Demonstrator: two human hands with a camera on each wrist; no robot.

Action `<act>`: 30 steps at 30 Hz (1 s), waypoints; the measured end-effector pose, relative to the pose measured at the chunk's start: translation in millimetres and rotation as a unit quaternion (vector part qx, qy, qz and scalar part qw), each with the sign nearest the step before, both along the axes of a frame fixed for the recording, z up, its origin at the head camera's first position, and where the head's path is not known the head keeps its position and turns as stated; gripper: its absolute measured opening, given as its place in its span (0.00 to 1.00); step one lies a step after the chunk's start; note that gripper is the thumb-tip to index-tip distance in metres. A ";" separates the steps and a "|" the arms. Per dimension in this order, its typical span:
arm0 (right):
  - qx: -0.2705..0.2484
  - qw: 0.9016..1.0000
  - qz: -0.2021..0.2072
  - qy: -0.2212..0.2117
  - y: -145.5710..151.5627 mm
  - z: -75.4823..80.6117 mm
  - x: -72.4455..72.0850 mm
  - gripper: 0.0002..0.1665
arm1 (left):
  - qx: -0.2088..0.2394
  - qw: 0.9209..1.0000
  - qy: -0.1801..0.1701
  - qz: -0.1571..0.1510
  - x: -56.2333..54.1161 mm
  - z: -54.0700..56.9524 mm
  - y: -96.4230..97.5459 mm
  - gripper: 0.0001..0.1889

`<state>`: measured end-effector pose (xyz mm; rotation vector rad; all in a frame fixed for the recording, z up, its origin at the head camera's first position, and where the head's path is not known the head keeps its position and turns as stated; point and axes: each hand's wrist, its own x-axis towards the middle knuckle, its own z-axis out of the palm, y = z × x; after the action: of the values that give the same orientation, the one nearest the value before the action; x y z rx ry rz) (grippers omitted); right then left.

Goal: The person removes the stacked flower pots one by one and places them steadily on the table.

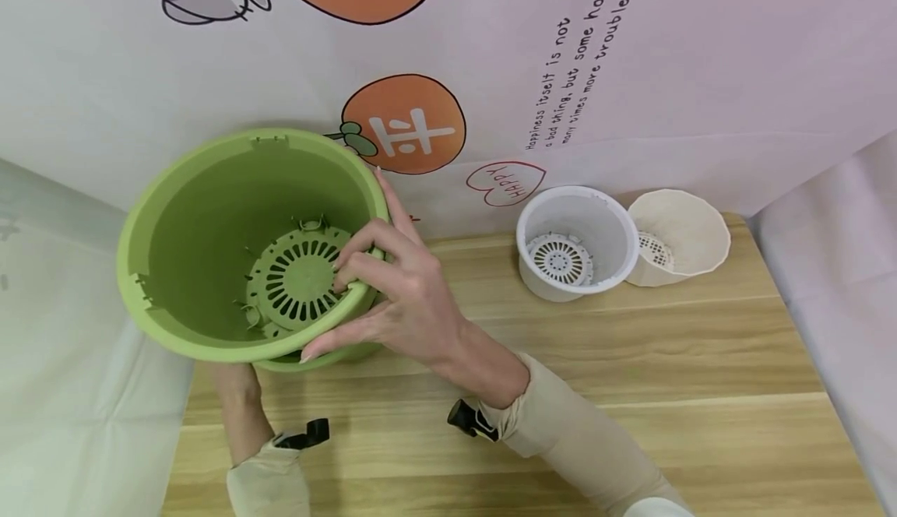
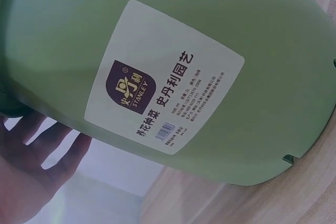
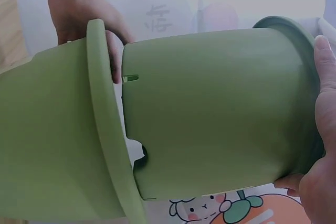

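A green flowerpot [image 1: 210, 198] is tilted, its slotted bottom showing inside. My right hand [image 1: 402, 291] grips its rim, fingers over the edge and thumb outside; the right wrist view shows this hand [image 3: 325, 129] at the rim too. Below it is a second green flowerpot [image 1: 360, 352], mostly hidden by the first in the head view. In the right wrist view, the base of the upper pot [image 3: 220, 108] is right at the rim of the lower pot [image 3: 47, 129]. My left hand [image 3: 86, 17] holds that rim. A white label [image 2: 168, 77] shows on the lower pot's side.
To the right on the wooden table [image 1: 631, 392] stand a white pot [image 1: 613, 244] with a slotted bottom and a cream pot [image 1: 690, 229], side by side. A printed cloth wall [image 1: 490, 58] rises behind the table, and pale cloth hangs at both sides.
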<state>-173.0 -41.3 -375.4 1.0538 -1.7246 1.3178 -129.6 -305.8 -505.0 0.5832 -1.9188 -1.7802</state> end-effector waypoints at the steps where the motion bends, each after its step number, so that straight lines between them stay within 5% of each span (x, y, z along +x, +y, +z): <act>1: -0.002 1.000 0.000 0.001 1.0 1.2 0.0 0.35 | 0.002 1.000 -0.001 -0.002 -0.1 0.5 -0.2 0.25; 10: -0.020 1.000 -0.004 0.000 13.0 7.2 -1.2 0.35 | 0.012 0.996 0.084 -0.025 -6.3 3.5 -3.1 0.23; 17: -0.029 0.999 -0.015 -0.008 21.7 2.2 -4.0 0.35 | 0.012 0.998 0.058 -0.039 -7.0 7.2 -4.4 0.24; 30: -0.038 0.999 -0.030 -0.010 38.6 -7.3 -7.2 0.33 | -0.025 0.996 0.066 -0.054 -4.9 4.4 -8.9 0.24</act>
<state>-180.2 -2.7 -382.7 0.9414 -1.6946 1.3489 -134.5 -314.7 -500.5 0.3416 -1.9304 -1.7825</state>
